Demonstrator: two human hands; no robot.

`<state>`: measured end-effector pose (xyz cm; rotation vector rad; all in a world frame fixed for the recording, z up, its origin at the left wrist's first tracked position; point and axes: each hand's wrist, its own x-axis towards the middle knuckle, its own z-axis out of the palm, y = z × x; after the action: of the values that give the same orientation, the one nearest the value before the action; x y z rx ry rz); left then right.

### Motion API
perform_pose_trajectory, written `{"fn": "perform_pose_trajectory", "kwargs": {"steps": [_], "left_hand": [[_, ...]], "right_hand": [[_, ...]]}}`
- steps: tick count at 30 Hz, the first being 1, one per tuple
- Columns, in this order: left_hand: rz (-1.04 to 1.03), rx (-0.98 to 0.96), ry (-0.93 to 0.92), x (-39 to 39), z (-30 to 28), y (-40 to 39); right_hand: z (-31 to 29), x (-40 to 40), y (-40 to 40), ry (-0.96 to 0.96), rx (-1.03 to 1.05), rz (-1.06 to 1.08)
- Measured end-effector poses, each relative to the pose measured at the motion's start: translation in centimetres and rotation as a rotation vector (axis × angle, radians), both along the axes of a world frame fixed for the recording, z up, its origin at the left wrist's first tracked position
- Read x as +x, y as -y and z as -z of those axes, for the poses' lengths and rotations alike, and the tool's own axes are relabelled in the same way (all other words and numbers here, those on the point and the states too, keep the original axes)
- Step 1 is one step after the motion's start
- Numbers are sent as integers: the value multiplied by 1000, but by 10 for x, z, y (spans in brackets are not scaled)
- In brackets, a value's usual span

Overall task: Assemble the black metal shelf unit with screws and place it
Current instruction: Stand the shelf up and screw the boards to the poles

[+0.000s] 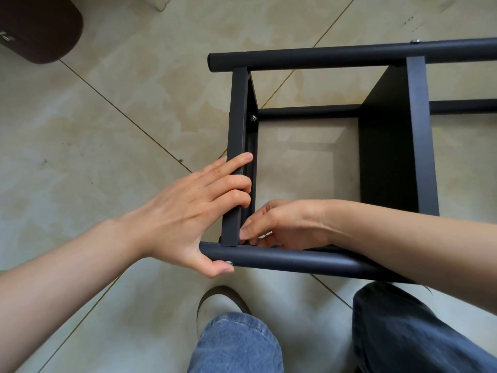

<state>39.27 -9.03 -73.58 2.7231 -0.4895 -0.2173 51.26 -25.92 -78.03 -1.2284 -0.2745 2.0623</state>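
Black shelf point(387, 157) lying on its side on tiled floor point(107, 117), filling the frame from centre out to 3 o'clock. Near tube point(295, 261) running across at 5 o'clock, far tube point(322, 56) at 1 o'clock, a third tube point(306, 112) lower down between them. Left panel point(238, 157) spanning edge-up between far and near tubes; wider right panel point(387, 146) standing parallel at 3 o'clock.

Left hand point(188, 211) clamped on the left panel, fingers point(236, 181) curled over its top edge, thumb point(215, 267) hooked under the near tube, thumb tip just beside a silver screw point(229, 263) seated in the tube's side. Right hand point(277, 224) reaching inside the frame at the corner where left panel meets near tube, fingertips pinched together round something small and pale; too small to tell what. Hands close together, on opposite sides of the left panel.

Another screw point(253, 118) showing on the left panel's inner face by the third tube, one more point(416, 41) on the far tube at 1 o'clock.

Denim-clad knees point(236, 343) at 6 o'clock, slipper point(217, 300) just above them. Dark brown rounded thing point(40, 28) at 10 o'clock
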Motion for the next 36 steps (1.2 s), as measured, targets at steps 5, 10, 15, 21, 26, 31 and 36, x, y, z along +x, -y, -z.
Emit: {"fn": "perform_pose_trajectory", "kwargs": {"steps": [5, 10, 15, 21, 26, 31, 36], "left_hand": [[-3, -4, -9, 0, -1, 0], [-7, 1, -22, 1, -1, 0], [-8, 2, -18, 0, -1, 0], [-11, -4, -17, 0, -1, 0], [-10, -7, -18, 0, -1, 0], [-9, -12, -12, 0, 0, 0], [-9, -7, -12, 0, 1, 0]], "right_hand": [[3, -1, 1, -48, 38, 25], [5, -4, -2, -26, 2, 38], [5, -4, -3, -36, -17, 30], [7, -2, -2, -46, -5, 27], [8, -5, -3, 20, -16, 10], [8, -2, -2, -64, 16, 28], [9, -3, -3, -41, -4, 21]]}}
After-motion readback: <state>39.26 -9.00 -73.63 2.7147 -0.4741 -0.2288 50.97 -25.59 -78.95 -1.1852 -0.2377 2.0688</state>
